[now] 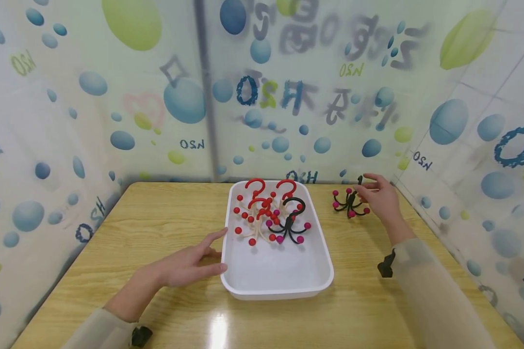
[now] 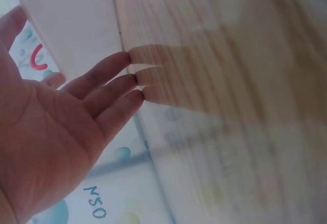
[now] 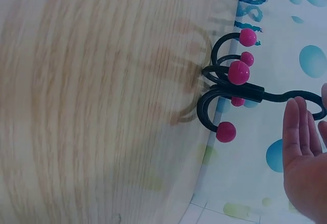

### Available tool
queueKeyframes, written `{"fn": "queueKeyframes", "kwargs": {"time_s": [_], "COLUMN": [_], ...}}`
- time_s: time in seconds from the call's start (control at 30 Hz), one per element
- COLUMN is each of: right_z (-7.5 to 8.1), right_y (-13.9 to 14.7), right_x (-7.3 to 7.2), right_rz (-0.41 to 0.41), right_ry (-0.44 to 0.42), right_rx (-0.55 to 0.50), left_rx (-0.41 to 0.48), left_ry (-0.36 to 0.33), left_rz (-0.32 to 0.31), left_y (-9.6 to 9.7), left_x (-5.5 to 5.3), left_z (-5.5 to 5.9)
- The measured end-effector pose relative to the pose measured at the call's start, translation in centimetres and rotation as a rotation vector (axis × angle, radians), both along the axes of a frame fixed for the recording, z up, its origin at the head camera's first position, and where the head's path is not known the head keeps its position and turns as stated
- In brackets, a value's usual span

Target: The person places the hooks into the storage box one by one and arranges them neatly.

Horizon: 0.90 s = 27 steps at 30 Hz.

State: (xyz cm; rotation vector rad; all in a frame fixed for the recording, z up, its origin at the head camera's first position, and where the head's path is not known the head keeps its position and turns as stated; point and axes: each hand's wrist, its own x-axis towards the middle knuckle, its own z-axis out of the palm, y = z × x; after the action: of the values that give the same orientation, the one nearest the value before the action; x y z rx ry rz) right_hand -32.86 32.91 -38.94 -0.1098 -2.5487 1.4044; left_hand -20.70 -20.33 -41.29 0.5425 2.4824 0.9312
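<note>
My right hand (image 1: 381,198) pinches the curved top of a black multi-prong hook (image 1: 351,203) with magenta ball tips, right of the tray. In the right wrist view, this black hook (image 3: 240,92) has its prongs close to the tabletop and its curved end at the fingers. My left hand (image 1: 185,266) is at the left side of a white tray (image 1: 279,278), fingers spread, with index fingertip and thumb right at the rim. Inside the tray stand several cream hooks with red tops (image 1: 258,225) and red balls, plus another black hook (image 1: 289,224) with magenta balls.
The tray sits on a wood-grain table (image 1: 166,213). A curtain (image 1: 157,121) printed with blue and green dots rises behind the back edge and along both sides. Dark straps show at both sleeve cuffs (image 1: 408,254).
</note>
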Motion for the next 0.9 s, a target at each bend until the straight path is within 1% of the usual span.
{"fn": "queueKeyframes", "kwargs": {"time_s": [0.1, 0.27, 0.37, 0.53, 0.73, 0.9], "right_z": [0.0, 0.2, 0.2, 0.0, -0.1, 0.3], "right_y": [-0.2, -0.3, -0.2, 0.0, 0.3, 0.5], "right_x": [-0.3, -0.4, -0.4, -0.2, 1.2, 2.7], "right_rz": [-0.014, -0.014, -0.016, -0.027, -0.009, 0.025], "right_ry": [-0.016, -0.004, 0.001, 0.002, 0.026, 0.088], "right_rx": [-0.001, -0.034, -0.026, 0.024, 0.075, 0.077], "left_rx": [0.002, -0.006, -0.010, -0.005, -0.003, -0.005], "left_ry": [0.000, 0.011, 0.013, 0.016, 0.026, 0.020], "left_rz": [0.001, 0.004, 0.008, 0.007, -0.003, 0.004], "left_y": [0.0, 0.0, -0.1, -0.2, -0.2, -0.2], "left_x": [0.0, 0.0, 0.0, 0.0, 0.1, 0.1], "left_z": [0.0, 0.2, 0.2, 0.2, 0.1, 0.0]}}
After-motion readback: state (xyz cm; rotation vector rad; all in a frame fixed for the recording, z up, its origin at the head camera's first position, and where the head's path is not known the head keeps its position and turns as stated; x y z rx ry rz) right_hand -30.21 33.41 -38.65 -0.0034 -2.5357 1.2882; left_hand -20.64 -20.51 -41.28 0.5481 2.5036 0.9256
